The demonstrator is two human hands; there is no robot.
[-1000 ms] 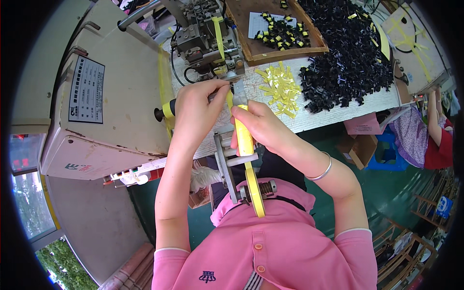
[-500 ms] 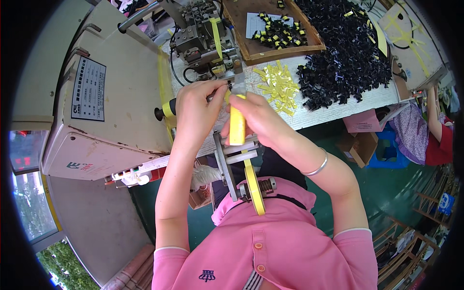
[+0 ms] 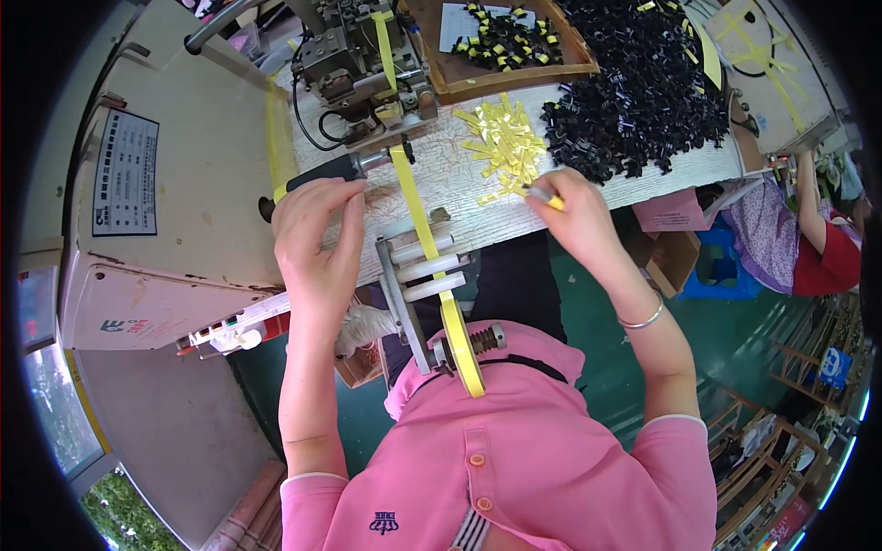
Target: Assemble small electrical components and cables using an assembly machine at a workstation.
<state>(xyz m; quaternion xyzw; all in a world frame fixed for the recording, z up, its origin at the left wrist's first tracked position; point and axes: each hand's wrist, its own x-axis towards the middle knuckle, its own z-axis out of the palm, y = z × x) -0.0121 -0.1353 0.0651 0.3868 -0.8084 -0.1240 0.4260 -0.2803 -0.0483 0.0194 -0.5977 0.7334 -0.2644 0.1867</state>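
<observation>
My left hand (image 3: 317,234) is over the black handle of a tool (image 3: 331,172) with a metal tip. Its thumb and forefinger are brought together; anything between them is too small to make out. A small black piece (image 3: 408,151) sits at the tip. Yellow tape (image 3: 418,207) runs up to it from a reel (image 3: 462,344), over white rollers (image 3: 430,268). My right hand (image 3: 579,216) is closed around what looks like a yellow-handled cutter (image 3: 555,203), mostly hidden in the fingers. It is at the near edge of a pile of cut yellow strips (image 3: 505,147) on the table.
A large heap of black pieces (image 3: 643,101) covers the table's right side. Behind the strips stands a wooden tray (image 3: 510,81) holding black-and-yellow pieces. A metal machine (image 3: 363,69) is at the back left, beside a beige cabinet (image 3: 197,156). Another person's arm (image 3: 807,202) shows at far right.
My hands have drawn apart, the left moving left and the right moving right with the cutter to the strips. The taut tape and the black piece on the tool tip are now uncovered.
</observation>
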